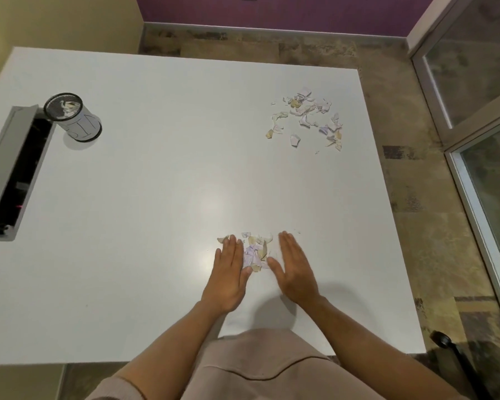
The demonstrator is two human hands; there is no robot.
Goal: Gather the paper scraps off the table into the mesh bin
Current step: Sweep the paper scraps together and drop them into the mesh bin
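Observation:
A small heap of torn paper scraps [256, 251] lies on the white table [156, 168] near its front edge. My left hand [228, 272] lies flat on the table against the heap's left side, fingers straight. My right hand [293, 268] lies flat on the heap's right side, fingers straight too. The scraps sit between the two palms. A second, looser scatter of scraps [309, 119] lies at the far right of the table. The black mesh bin [74, 116] stands at the far left with some scraps inside.
An open cable hatch [15, 171] with a raised grey lid is sunk into the table's left edge, right beside the bin. A glass partition [479, 111] and stone floor lie to the right. A dark chair part [456, 359] shows at the bottom right.

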